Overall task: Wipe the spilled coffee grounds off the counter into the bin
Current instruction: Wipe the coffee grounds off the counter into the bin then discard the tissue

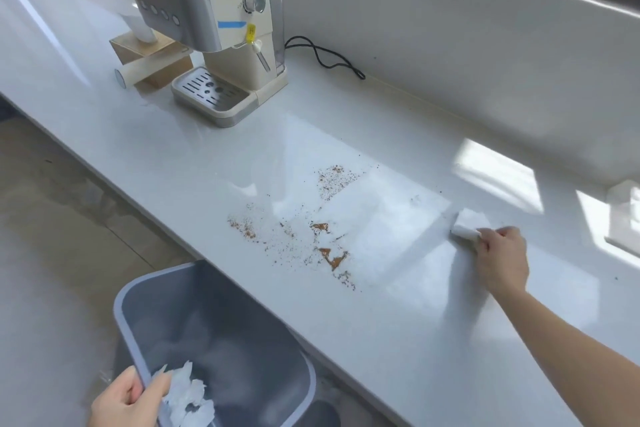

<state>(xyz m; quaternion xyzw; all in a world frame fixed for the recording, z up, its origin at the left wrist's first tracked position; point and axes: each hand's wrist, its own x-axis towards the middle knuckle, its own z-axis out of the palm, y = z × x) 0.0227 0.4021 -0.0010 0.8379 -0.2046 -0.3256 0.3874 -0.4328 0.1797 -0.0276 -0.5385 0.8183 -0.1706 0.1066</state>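
Your right hand presses a soft, light sponge; your left hand grips the bin rim. The grounds are loose, so push gently.

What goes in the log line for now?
right hand: on white sponge | left hand: grips bin rim | coffee grounds: on counter

The table is a smooth, glossy white slab that mirrors the window light, and the coffee grounds on it look dry, brown and gritty. The bin is matt grey-blue plastic with crumpled white paper inside. The coffee machine has cream plastic panels, brushed metal trim and a slotted metal drip tray.
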